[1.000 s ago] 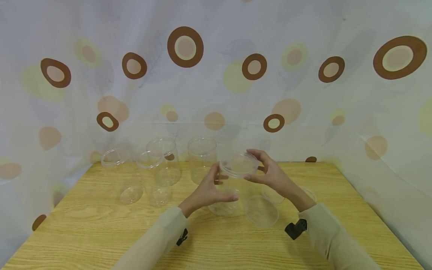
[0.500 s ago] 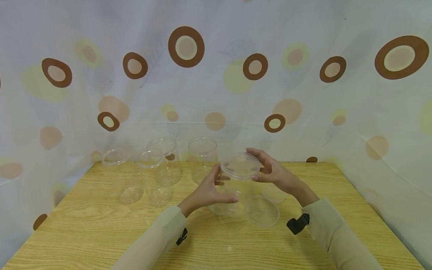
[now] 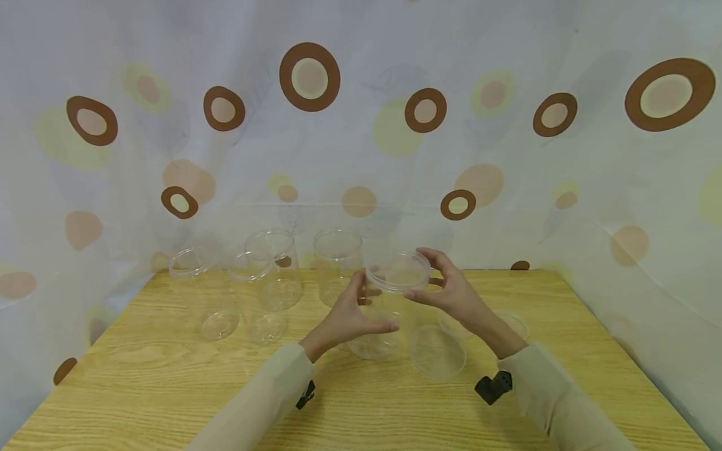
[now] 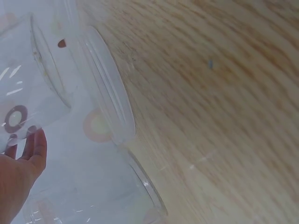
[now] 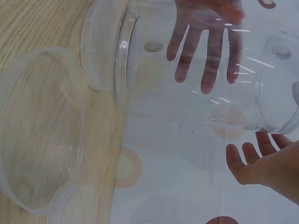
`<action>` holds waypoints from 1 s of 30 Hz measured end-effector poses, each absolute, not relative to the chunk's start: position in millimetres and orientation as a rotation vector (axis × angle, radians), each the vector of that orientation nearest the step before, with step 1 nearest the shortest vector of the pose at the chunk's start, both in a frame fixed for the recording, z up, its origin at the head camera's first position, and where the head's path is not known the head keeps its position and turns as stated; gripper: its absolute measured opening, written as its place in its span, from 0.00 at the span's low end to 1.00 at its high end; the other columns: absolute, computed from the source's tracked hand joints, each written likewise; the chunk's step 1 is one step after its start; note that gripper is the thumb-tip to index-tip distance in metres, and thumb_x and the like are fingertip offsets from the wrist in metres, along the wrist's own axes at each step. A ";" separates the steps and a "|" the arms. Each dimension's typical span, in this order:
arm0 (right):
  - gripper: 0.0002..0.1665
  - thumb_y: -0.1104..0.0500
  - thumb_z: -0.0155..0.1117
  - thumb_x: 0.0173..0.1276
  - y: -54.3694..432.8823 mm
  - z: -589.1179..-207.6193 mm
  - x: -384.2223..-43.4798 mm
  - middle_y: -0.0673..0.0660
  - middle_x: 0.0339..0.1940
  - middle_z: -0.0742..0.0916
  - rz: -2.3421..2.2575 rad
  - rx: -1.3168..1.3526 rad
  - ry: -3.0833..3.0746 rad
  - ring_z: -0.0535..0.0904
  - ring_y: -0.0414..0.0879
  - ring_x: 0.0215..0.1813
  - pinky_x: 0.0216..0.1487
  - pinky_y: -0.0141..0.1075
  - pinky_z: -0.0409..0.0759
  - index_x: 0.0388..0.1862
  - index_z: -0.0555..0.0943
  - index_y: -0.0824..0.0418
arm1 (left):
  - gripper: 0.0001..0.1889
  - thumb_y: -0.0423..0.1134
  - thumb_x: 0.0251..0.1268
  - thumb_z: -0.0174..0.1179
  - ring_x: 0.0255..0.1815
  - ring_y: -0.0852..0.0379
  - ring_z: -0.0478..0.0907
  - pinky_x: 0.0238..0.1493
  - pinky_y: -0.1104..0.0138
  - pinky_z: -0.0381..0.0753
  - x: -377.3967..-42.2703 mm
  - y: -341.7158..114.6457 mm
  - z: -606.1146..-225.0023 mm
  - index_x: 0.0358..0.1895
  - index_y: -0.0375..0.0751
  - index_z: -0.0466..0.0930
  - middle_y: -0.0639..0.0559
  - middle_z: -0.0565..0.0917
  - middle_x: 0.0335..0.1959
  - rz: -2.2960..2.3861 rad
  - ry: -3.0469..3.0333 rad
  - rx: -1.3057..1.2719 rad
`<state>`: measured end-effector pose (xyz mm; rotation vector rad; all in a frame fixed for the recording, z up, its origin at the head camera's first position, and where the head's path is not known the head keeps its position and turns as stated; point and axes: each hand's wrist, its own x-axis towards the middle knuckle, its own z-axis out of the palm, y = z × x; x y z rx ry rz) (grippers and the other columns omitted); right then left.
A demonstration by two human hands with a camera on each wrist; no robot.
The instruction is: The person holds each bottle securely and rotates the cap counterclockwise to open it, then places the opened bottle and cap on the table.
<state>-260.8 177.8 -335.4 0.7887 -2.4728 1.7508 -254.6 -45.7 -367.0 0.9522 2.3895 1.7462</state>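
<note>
In the middle of the head view a clear plastic jar (image 3: 392, 316) stands upright on the table. My left hand (image 3: 345, 316) holds its side, the fingers behind and the thumb in front. Through the transparent wall, the right wrist view shows those left fingers (image 5: 212, 56) against the jar. A clear round lid (image 3: 399, 270) sits on the jar's top. My right hand (image 3: 455, 295) grips the lid's rim, its thumb at the front edge and fingers round the far side. Whether the lid is fully seated I cannot tell.
Several clear jars stand on the left, among them a back jar (image 3: 337, 266) and a front-left jar (image 3: 194, 294). Loose clear lids lie on the right: a near lid (image 3: 438, 352), one behind it, and another lid (image 3: 514, 324) past my right wrist. Patterned cloth (image 3: 361, 156) walls the wooden table.
Half a second ago my right hand had shifted right along the lid's rim. Now it is back further left, its thumb at the lid's front. The left hand keeps its hold on the jar.
</note>
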 end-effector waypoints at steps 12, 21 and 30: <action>0.41 0.61 0.62 0.62 196.7 -330.8 -278.7 0.58 0.67 0.62 1.786 1.156 -2.511 0.64 0.47 0.63 0.60 0.49 0.68 0.71 0.53 0.54 | 0.51 0.37 0.44 0.71 0.62 0.46 0.67 0.61 0.48 0.66 -258.3 -50.9 -365.7 0.69 0.56 0.46 0.49 0.61 0.67 1.716 2.283 0.994; 0.44 0.63 0.58 0.65 204.8 -326.9 -289.3 0.62 0.67 0.61 2.049 1.407 -2.474 0.69 0.46 0.60 0.53 0.38 0.75 0.73 0.45 0.60 | 0.53 0.38 0.44 0.72 0.62 0.46 0.68 0.61 0.50 0.67 -258.4 -52.3 -364.6 0.70 0.59 0.43 0.50 0.60 0.68 1.682 2.264 1.029; 0.46 0.61 0.63 0.61 194.0 -334.5 -278.0 0.58 0.70 0.58 1.839 1.117 -2.495 0.60 0.53 0.66 0.62 0.52 0.66 0.72 0.50 0.52 | 0.53 0.36 0.44 0.72 0.62 0.45 0.67 0.61 0.49 0.67 -257.2 -52.2 -366.5 0.70 0.55 0.44 0.47 0.61 0.66 1.715 2.319 0.993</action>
